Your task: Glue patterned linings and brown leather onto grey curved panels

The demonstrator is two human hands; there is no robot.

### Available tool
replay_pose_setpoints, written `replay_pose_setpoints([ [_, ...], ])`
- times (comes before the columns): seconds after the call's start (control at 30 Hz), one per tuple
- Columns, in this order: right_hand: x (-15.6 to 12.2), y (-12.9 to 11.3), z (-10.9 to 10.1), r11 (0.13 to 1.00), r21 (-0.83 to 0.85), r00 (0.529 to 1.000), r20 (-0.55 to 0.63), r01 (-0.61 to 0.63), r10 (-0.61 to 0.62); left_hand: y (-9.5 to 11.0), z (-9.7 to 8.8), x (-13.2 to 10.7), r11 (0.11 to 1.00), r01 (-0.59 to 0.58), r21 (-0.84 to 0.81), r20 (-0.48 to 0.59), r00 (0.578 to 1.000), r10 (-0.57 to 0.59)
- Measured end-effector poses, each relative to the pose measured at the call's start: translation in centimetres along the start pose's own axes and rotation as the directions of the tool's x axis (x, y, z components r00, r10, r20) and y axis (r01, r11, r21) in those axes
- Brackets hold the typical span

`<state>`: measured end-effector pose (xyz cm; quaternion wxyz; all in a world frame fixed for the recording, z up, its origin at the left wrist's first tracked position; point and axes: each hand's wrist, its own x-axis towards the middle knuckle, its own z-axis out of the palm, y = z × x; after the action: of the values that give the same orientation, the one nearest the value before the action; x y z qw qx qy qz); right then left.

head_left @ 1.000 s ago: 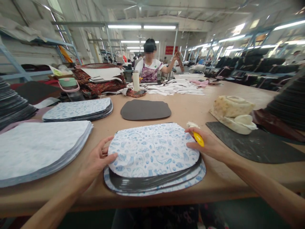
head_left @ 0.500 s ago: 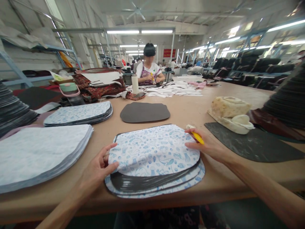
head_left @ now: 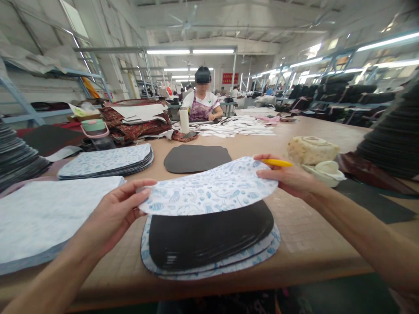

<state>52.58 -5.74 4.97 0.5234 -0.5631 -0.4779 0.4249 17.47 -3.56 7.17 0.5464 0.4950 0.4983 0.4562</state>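
The left hand [head_left: 119,209] pinches the left end of a white sheet with blue sea-creature prints [head_left: 209,187] between thumb and fingers; the right hand [head_left: 288,176] grips its right end, with a yellow handle [head_left: 276,162] tucked along the fingers. The sheet is held tilted above the far part of a stack of pads [head_left: 212,240], whose top is dark. Beyond lies a grey pad [head_left: 196,158]. To the left are a near cloth pile [head_left: 49,218] and a far printed stack [head_left: 106,158]; to the right, a pale bowl [head_left: 327,172]. Across the table [head_left: 314,231] sits another person [head_left: 200,107].
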Motion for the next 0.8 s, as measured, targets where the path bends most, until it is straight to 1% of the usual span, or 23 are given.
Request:
replay_pose_setpoints([
  [0.07, -1.2, 1.7, -0.6, 0.998, -0.030, 0.998, -0.018, -0.056, 0.055, -1.6, -0.6, -1.2, 0.991, 0.061, 0.116, 0.015, 0.998, -0.063],
  [0.13, -2.2, 3.7, -0.9, 0.990, -0.112, 0.996, -0.034, -0.082, 0.078, -3.9, -1.2, -1.8, 0.969, 0.098, 0.225, 0.048, 0.993, -0.111],
  [0.17, -2.5, 4.6, -0.9, 0.983, -0.171, 0.997, -0.036, -0.070, 0.065, -5.1, -1.5, -1.8, 0.959, 0.106, 0.263, 0.069, 0.989, -0.129],
  [0.23, -3.0, 5.9, -0.9, 0.952, -0.306, 1.000, -0.018, -0.003, -0.003, -7.1, -2.0, -1.6, 0.949, 0.101, 0.299, 0.097, 0.986, -0.135],
  [0.3, -3.1, 6.4, -0.8, 0.911, -0.405, 0.997, 0.015, 0.071, -0.071, -8.5, -2.4, -1.3, 0.945, 0.089, 0.314, 0.114, 0.985, -0.130],
  [0.33, -3.2, 6.5, -0.9, 0.899, -0.430, 0.996, 0.028, 0.088, -0.084, -8.9, -2.5, -1.1, 0.945, 0.083, 0.317, 0.118, 0.985, -0.126],
  [0.43, -3.1, 6.5, -1.0, 0.887, -0.454, 0.996, 0.041, 0.090, -0.079, -9.3, -2.6, -0.9, 0.943, 0.080, 0.324, 0.123, 0.984, -0.125],
  [0.6, -3.1, 6.3, -1.2, 0.886, -0.459, 0.997, 0.053, 0.069, -0.051, -9.1, -2.6, -1.1, 0.950, 0.085, 0.302, 0.124, 0.984, -0.127],
  [0.73, -3.2, 5.7, -1.3, 0.913, -0.408, 0.998, 0.052, -0.001, 0.025, -8.9, -2.6, -1.4, 0.946, 0.108, 0.305, 0.158, 0.974, -0.162],
  [0.8, -3.2, 5.5, -1.4, 0.913, -0.408, 0.996, 0.069, -0.019, 0.052, -8.6, -2.4, -1.6, 0.942, 0.113, 0.317, 0.158, 0.973, -0.170],
])
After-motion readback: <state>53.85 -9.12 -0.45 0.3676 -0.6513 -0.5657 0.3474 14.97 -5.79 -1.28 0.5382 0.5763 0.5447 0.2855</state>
